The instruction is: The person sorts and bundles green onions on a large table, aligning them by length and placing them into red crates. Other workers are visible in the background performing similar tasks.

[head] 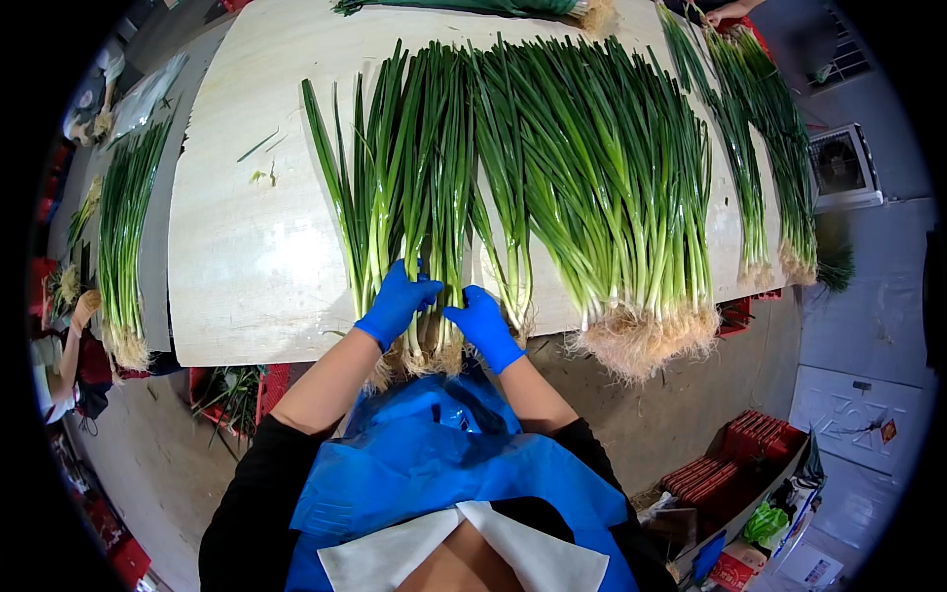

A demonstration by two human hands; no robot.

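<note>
Green onions with pale stems and roots [436,163] lie in a bunch on the pale table top, their roots at the edge near my blue apron. My left hand [403,302], in a blue glove, bends its fingers over the stems left of the bunch's middle; whether it grips any is hidden. On the right side of the same stems is my right hand [484,323], also gloved in blue, its fingertips at the stems; its hold is unclear. A few onions [510,259] lie just right of it. Beyond them spreads a large heap of green onions [636,192], roots over the edge.
The pale table [244,244] bears leaf scraps at left and another bundle [473,6] at its far edge. More onions [747,185] lie at right. At left, a co-worker's hand [87,303] is beside onions on another table. Red crates [274,388] stand below the table.
</note>
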